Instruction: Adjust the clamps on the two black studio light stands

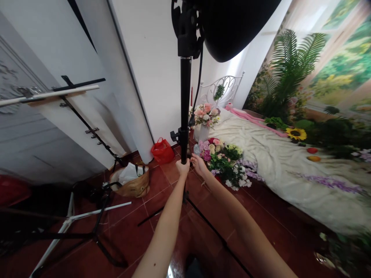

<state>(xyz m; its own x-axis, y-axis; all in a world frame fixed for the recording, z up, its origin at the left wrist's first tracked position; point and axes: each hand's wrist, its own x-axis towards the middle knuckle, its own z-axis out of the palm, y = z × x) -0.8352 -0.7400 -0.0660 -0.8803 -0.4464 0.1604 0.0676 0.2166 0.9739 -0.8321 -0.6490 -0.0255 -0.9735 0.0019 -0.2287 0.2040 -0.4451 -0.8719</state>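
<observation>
- Head view: two bare hands and two bare forearms, both reaching forward to one upright black light stand (186, 92) at the middle.
- Left hand (182, 166): one, wrapped closed around the pole of the light stand, below its collar.
- Right hand (199, 165): one, just beside the pole, fingers loosely curved and parted, not closed; contact with the pole cannot be determined.
- Fitted to the stand: one adjusting knob (174, 136) on the collar, one hanging black cable (200, 77), one black dome-shaped lamp shade (240, 27) at the top. Two tripod legs are plainly seen on the red tiled floor (159, 187).
- Right of the hands: one bunch of artificial flowers (220, 156) at the bedside; behind it, one white vase (204, 133) with pink and white blooms.
- Left of the hands: one red bag (164, 151) and one woven basket (135, 188) containing white material.
- Further right: one bed (246, 135) with a pale cover and one white metal headboard (228, 88). On it: one sunflower (296, 133), one red fruit-like item (312, 150), one orange fruit-like item (313, 158), one long pink item (255, 119).
- Further left: one black backdrop stand (84, 120) carrying several clips; exact number not legible.
</observation>
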